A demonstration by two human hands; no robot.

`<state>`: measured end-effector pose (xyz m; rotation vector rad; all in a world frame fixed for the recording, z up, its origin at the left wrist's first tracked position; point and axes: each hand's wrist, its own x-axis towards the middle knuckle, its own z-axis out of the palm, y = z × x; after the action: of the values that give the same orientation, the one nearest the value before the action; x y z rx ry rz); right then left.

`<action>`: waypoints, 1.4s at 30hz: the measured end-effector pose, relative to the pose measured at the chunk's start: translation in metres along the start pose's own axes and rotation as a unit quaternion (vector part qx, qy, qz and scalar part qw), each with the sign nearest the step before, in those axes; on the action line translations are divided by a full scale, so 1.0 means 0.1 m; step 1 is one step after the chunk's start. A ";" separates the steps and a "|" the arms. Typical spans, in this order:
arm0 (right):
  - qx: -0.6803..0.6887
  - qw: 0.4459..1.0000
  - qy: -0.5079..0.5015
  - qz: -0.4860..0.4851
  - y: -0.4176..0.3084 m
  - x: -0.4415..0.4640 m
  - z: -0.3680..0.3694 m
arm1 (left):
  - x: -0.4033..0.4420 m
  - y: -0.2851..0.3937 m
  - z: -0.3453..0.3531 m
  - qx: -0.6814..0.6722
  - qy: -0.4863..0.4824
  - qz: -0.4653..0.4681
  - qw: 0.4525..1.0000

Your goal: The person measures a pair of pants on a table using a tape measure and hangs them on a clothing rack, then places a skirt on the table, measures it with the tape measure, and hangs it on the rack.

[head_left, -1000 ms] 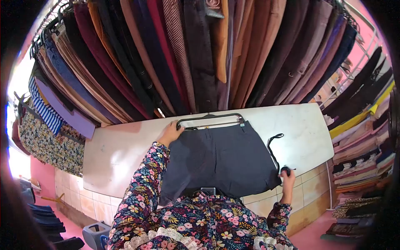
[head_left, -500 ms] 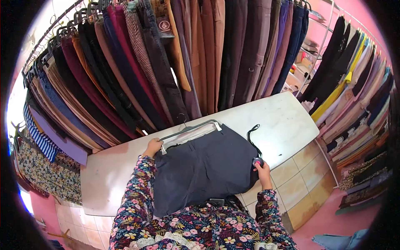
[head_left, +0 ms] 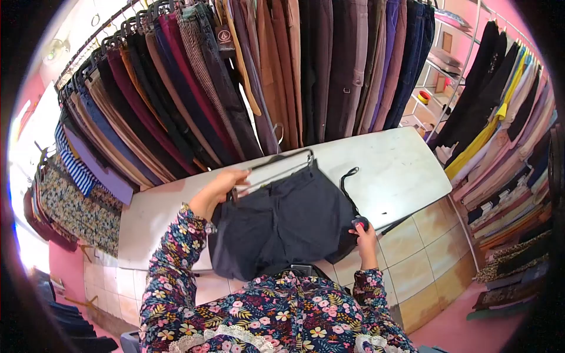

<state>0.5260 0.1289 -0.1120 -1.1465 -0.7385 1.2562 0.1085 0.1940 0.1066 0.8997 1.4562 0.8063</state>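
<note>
The left hand (head_left: 219, 187) is clamped on one end of the hanger (head_left: 288, 155), whose long bar runs rightward from it, the dark shorts (head_left: 279, 226) lying right and bodyward, the right hand (head_left: 366, 236) beyond them clutching a round object (head_left: 361, 222).

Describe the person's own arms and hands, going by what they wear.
Both arms are covered by long, dark navy floral fabric sleeves that reach about to the wrists, printed with pink, cream and yellow blossoms among small leaves. The left hand and the right hand show no gloves. Finer details, such as the fingernails, are too small to tell.
</note>
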 end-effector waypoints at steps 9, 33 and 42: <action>-0.042 0.971 -0.222 0.079 -0.60 -0.51 -0.62 | -1.11 1.67 1.06 -0.177 -0.006 0.267 0.947; -0.467 0.875 0.092 -0.083 0.45 1.20 0.12 | -1.36 -2.55 -2.25 -0.452 0.425 0.324 0.714; -0.203 0.948 0.243 0.021 -0.11 0.14 -0.49 | -0.86 -3.78 -3.32 0.036 0.627 -0.097 0.772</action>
<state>0.5781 0.1307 -0.1186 -1.7372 -0.6089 0.8145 -0.2504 -0.0514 -0.1616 0.1228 2.6875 1.2852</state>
